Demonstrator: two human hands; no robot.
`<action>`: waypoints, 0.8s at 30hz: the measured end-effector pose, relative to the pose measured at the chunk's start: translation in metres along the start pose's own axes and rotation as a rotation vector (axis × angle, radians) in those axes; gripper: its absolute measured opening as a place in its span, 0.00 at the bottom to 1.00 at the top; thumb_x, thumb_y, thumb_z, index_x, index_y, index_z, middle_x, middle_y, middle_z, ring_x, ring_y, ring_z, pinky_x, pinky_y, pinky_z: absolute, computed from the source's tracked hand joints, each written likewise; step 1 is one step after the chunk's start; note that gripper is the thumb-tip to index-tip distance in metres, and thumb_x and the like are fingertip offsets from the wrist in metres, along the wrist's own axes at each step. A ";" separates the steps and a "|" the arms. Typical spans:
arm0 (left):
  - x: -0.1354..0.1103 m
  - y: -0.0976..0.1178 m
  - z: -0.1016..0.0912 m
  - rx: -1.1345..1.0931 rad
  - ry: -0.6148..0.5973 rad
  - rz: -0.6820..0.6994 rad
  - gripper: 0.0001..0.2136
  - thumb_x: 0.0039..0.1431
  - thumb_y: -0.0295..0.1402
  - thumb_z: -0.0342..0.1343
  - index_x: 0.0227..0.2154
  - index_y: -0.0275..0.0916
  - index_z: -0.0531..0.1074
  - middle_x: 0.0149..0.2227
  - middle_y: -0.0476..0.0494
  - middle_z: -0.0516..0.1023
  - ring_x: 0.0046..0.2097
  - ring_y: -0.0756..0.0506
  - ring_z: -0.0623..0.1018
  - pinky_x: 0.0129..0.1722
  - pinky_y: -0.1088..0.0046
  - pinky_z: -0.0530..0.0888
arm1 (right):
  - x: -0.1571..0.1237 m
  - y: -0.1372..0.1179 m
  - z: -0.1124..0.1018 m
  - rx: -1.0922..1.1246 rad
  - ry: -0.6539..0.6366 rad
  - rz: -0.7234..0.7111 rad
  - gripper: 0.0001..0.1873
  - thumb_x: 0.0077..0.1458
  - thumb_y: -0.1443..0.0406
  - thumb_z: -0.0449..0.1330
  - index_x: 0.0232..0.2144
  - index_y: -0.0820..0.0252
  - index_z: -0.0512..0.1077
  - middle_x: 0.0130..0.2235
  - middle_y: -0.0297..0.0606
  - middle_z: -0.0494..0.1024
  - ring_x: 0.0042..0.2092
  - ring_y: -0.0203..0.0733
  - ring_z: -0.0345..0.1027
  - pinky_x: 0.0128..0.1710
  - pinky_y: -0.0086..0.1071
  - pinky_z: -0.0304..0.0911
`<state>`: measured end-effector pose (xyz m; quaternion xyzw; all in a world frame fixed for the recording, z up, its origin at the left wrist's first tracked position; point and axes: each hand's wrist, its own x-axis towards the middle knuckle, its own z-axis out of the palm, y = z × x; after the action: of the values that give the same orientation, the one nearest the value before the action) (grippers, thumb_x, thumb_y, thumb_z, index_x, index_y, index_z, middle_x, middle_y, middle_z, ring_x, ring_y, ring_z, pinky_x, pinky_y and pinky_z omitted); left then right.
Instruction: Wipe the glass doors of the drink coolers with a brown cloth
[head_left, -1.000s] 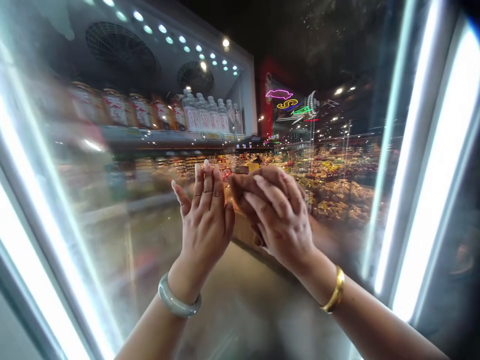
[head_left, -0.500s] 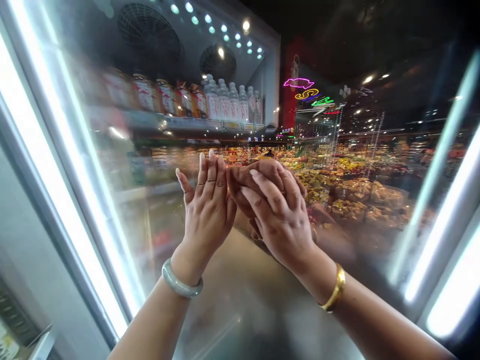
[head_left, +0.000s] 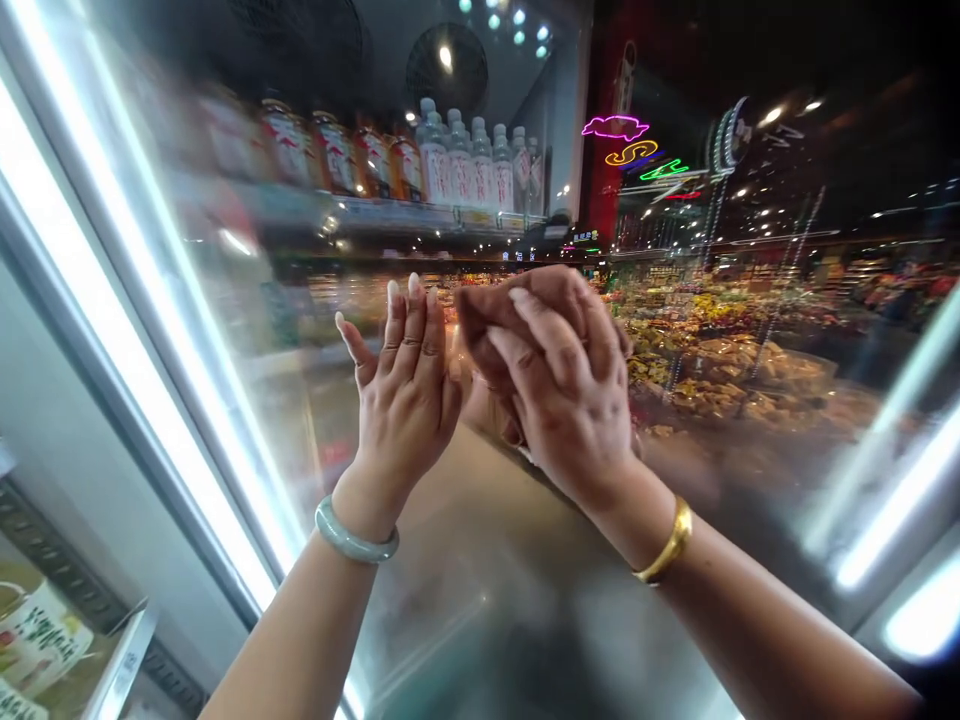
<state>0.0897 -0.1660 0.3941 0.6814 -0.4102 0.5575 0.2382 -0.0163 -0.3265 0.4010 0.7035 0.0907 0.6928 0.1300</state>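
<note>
A large glass pane (head_left: 480, 560) fills the middle of the view, with reflections over it. My left hand (head_left: 405, 390) lies flat against the glass, fingers stretched upward and the little finger spread apart; a pale jade-like bangle (head_left: 355, 532) circles that wrist. Just to its right, my right hand (head_left: 574, 400) presses a folded brown cloth (head_left: 491, 305) on the pane, its fingers bent over the fabric. The palm side of this hand is hidden. Around the right wrist sits a gold bangle (head_left: 667, 542).
Bright tube lights (head_left: 157, 330) run along the left frame, with more tubes (head_left: 896, 525) at right. Clear bottles (head_left: 461, 165) and amber bottles (head_left: 341, 155) stand on a shelf at the top. Packaged goods (head_left: 45, 630) sit on a rack at lower left. Piled goods (head_left: 735, 360) appear at right.
The view has shifted, so the shelf bottles sit higher and more of the lower-left rack shows. Both hands appear slightly higher, with a somewhat wider gap between them. The cloth remains under my right hand.
</note>
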 end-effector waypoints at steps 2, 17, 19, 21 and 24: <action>-0.002 -0.001 -0.001 0.022 -0.005 -0.005 0.33 0.75 0.36 0.43 0.77 0.44 0.38 0.78 0.41 0.43 0.78 0.39 0.45 0.75 0.48 0.26 | 0.003 0.009 -0.006 0.003 0.024 0.062 0.20 0.71 0.62 0.53 0.62 0.46 0.69 0.67 0.35 0.70 0.75 0.58 0.50 0.73 0.61 0.57; -0.014 -0.002 0.006 0.074 0.019 0.015 0.33 0.76 0.35 0.43 0.77 0.45 0.36 0.77 0.42 0.45 0.78 0.40 0.44 0.74 0.52 0.21 | -0.002 -0.022 0.026 -0.003 0.091 0.016 0.20 0.69 0.62 0.58 0.61 0.55 0.73 0.67 0.37 0.71 0.74 0.57 0.51 0.74 0.52 0.58; -0.020 -0.002 0.006 0.082 0.018 0.028 0.34 0.76 0.36 0.44 0.77 0.44 0.35 0.77 0.40 0.45 0.78 0.41 0.42 0.74 0.55 0.22 | -0.018 -0.025 0.022 0.034 0.030 -0.033 0.20 0.69 0.63 0.58 0.61 0.52 0.73 0.67 0.34 0.71 0.75 0.54 0.51 0.74 0.50 0.58; -0.027 -0.003 0.006 0.092 0.024 0.048 0.35 0.75 0.34 0.45 0.77 0.42 0.33 0.77 0.38 0.45 0.78 0.42 0.41 0.75 0.55 0.24 | -0.032 -0.020 0.013 0.047 -0.029 -0.044 0.21 0.69 0.64 0.58 0.62 0.51 0.71 0.67 0.35 0.72 0.76 0.53 0.49 0.74 0.50 0.59; -0.036 -0.008 0.006 0.117 0.021 0.053 0.36 0.74 0.31 0.46 0.76 0.41 0.33 0.77 0.38 0.45 0.78 0.42 0.42 0.75 0.54 0.26 | -0.036 -0.012 0.007 0.023 -0.022 -0.002 0.23 0.69 0.63 0.58 0.64 0.53 0.70 0.67 0.40 0.71 0.76 0.56 0.48 0.74 0.53 0.58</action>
<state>0.0978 -0.1554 0.3590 0.6770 -0.3923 0.5938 0.1875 -0.0098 -0.3266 0.3635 0.7124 0.0979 0.6838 0.1236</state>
